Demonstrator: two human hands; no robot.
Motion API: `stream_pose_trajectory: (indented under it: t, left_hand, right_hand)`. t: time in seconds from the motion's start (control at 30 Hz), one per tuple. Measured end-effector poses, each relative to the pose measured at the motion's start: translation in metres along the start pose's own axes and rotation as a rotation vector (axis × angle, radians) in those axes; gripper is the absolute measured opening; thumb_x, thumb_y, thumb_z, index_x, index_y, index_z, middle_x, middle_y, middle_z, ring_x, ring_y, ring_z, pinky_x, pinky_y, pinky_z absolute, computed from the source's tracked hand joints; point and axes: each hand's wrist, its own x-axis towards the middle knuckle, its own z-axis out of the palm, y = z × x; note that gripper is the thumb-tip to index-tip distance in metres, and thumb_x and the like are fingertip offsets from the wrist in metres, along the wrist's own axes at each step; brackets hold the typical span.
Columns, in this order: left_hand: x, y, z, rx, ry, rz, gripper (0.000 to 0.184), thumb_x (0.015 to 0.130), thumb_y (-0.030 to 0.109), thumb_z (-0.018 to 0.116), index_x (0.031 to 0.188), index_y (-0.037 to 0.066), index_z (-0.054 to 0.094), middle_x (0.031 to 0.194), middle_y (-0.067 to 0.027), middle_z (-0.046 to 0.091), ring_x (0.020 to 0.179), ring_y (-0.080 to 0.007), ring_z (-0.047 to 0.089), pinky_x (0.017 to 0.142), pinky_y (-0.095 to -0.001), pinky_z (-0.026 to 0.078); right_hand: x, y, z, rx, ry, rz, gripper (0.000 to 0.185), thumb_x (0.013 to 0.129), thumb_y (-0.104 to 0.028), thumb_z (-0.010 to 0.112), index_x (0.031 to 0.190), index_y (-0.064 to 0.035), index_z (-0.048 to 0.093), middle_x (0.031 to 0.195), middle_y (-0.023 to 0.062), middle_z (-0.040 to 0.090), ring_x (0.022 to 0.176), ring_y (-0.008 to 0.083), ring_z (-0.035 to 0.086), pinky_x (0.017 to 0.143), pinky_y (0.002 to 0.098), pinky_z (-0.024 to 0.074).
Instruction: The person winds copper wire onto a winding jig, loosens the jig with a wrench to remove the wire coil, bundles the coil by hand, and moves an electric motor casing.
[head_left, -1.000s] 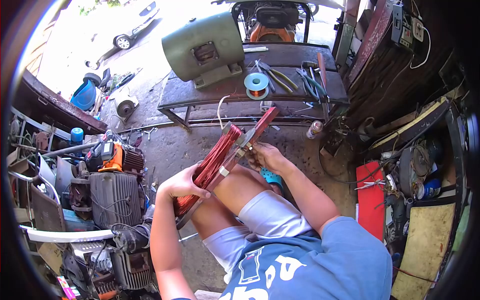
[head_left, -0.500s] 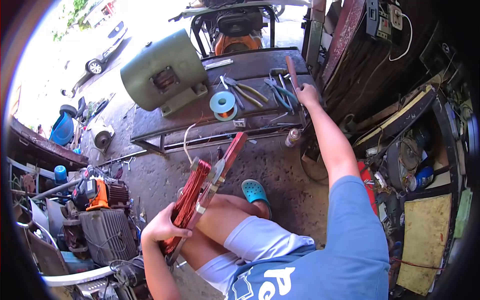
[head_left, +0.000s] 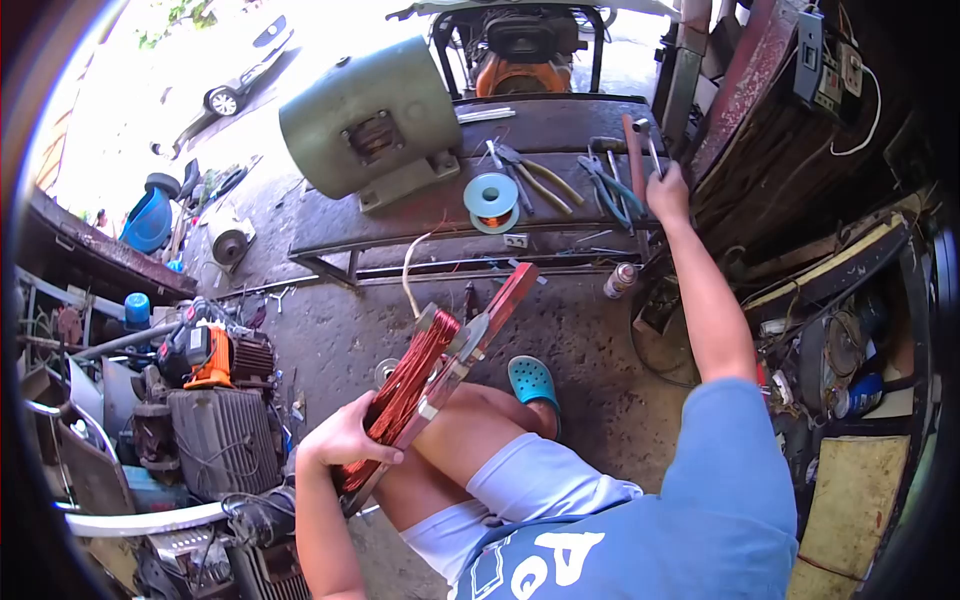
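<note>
Coil of red-enamelled wire (head_left: pixel 408 385) is on my side of the wire spool (head_left: pixel 489 192), below it and to the left, tilted over my thighs with its top end toward the spool. Change: right hand (head_left: pixel 668 192) has come off the clamped bar (head_left: pixel 508 295) beside the coil and is now out at the far right of the spool, closed round a steel-shafted tool (head_left: pixel 654 150). Tool's head sticks up past the fist; can't tell what type. Upshot: coil and bar are on the left hand (head_left: pixel 345 438) alone. That hand is part open, thumb across the windings, fingers mostly hidden behind; grip looks OK but one-sided, so the top end could swing.

Pale lead (head_left: pixel 408 275) curves up from the coil's top end toward the table (head_left: pixel 560 135), left of the spool. Yellow-handled pliers (head_left: pixel 548 185) just right of the spool, blue-green pliers (head_left: pixel 620 192) further right, red-brown bar (head_left: pixel 634 155) beyond those, near the tool. Big green motor housing (head_left: pixel 330 120) left of the spool. None of those in my hands.
</note>
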Motion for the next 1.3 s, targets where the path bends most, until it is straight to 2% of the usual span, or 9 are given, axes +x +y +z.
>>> stream_pose_trajectory:
  t: [0.07, 0.1, 0.13, 0.23, 0.37, 0.63, 0.77, 1.1, 1.3]
  left_hand:
    - [0.000, 0.003, -0.002, -0.013, -0.028, -0.015, 0.099, 0.058, 0.029, 0.097, 0.139, -0.004, 0.051, 0.123, -0.0164, 0.067, 0.114, -0.0229, 0.063, 0.105, -0.0348, 0.046]
    - [-0.001, 0.006, -0.002, -0.019, -0.044, -0.021, 0.101, 0.058, 0.027, 0.097, 0.142, -0.004, 0.049, 0.125, -0.0156, 0.067, 0.116, -0.0216, 0.062, 0.106, -0.0343, 0.046]
    - [-0.003, 0.012, -0.001, -0.027, -0.003, 0.001, 0.095, 0.058, 0.035, 0.096, 0.134, -0.005, 0.055, 0.120, -0.0197, 0.069, 0.113, -0.0270, 0.066, 0.104, -0.0362, 0.048]
    - [-0.004, 0.010, 0.003, -0.014, 0.014, 0.010, 0.095, 0.058, 0.034, 0.095, 0.134, -0.005, 0.055, 0.121, -0.0200, 0.069, 0.114, -0.0276, 0.066, 0.104, -0.0364, 0.048]
    - [-0.011, 0.017, 0.007, 0.036, 0.036, 0.009, 0.096, 0.058, 0.033, 0.094, 0.137, -0.005, 0.054, 0.124, -0.0206, 0.068, 0.115, -0.0274, 0.065, 0.105, -0.0363, 0.047]
    - [-0.020, 0.014, 0.016, -0.013, 0.092, 0.116, 0.099, 0.057, 0.028, 0.095, 0.140, -0.003, 0.052, 0.126, -0.0172, 0.068, 0.114, -0.0241, 0.064, 0.106, -0.0355, 0.046]
    - [-0.020, 0.012, 0.015, 0.005, 0.100, 0.122, 0.098, 0.057, 0.029, 0.095, 0.139, -0.003, 0.053, 0.125, -0.0176, 0.068, 0.114, -0.0250, 0.064, 0.106, -0.0358, 0.046]
    - [-0.022, 0.012, 0.015, 0.037, 0.083, 0.080, 0.102, 0.057, 0.032, 0.094, 0.144, 0.000, 0.051, 0.130, -0.0207, 0.067, 0.121, -0.0296, 0.064, 0.109, -0.0381, 0.047]
    - [-0.022, 0.012, 0.017, 0.018, 0.111, 0.095, 0.102, 0.056, 0.033, 0.093, 0.142, 0.000, 0.052, 0.130, -0.0210, 0.067, 0.121, -0.0311, 0.064, 0.108, -0.0388, 0.047]
  right_hand:
    - [-0.055, -0.060, -0.084, 0.578, -0.501, 0.409, 0.017, 0.094, -0.013, 0.054, 0.108, -0.0037, 0.054, 0.081, 0.0150, 0.066, 0.067, 0.0277, 0.069, 0.061, 0.0429, 0.0548]
    - [-0.092, -0.076, -0.107, 0.802, -0.560, 0.412, 0.014, 0.093, -0.006, 0.048, 0.106, -0.0035, 0.050, 0.075, 0.0084, 0.057, 0.055, 0.0184, 0.061, 0.051, 0.0357, 0.0494]
    - [-0.129, -0.089, -0.137, 0.917, -0.659, 0.358, 0.017, 0.090, -0.001, 0.046, 0.107, -0.0016, 0.049, 0.079, 0.0105, 0.061, 0.055, 0.0216, 0.063, 0.051, 0.0364, 0.0515]
    - [-0.208, -0.131, -0.209, 0.905, -1.108, 0.693, 0.036, 0.092, -0.003, 0.051, 0.127, 0.0030, 0.051, 0.085, 0.0113, 0.064, 0.055, 0.0211, 0.066, 0.050, 0.0344, 0.0544]
    - [-0.252, -0.169, -0.251, 0.908, -1.519, 0.736, 0.061, 0.091, -0.001, 0.052, 0.150, 0.0037, 0.041, 0.091, 0.0090, 0.066, 0.051, 0.0163, 0.064, 0.044, 0.0293, 0.0486]
    - [-0.224, -0.192, -0.227, 0.752, -1.632, 0.531, 0.059, 0.093, 0.000, 0.045, 0.152, 0.0022, 0.042, 0.090, 0.0094, 0.066, 0.053, 0.0166, 0.064, 0.044, 0.0323, 0.0534]
    - [-0.199, -0.209, -0.215, 0.634, -1.671, 0.491, 0.061, 0.091, -0.001, 0.048, 0.151, 0.0045, 0.043, 0.085, 0.0109, 0.068, 0.052, 0.0176, 0.064, 0.043, 0.0327, 0.0537]
    - [-0.166, -0.227, -0.211, 0.510, -1.813, 0.404, 0.065, 0.087, 0.001, 0.051, 0.152, 0.0062, 0.042, 0.085, 0.0093, 0.068, 0.047, 0.0120, 0.059, 0.038, 0.0274, 0.0440]
    - [-0.150, -0.229, -0.212, 0.542, -1.815, 0.491, 0.063, 0.085, 0.002, 0.054, 0.147, 0.0054, 0.050, 0.082, 0.0085, 0.068, 0.045, 0.0082, 0.054, 0.035, 0.0241, 0.0378]
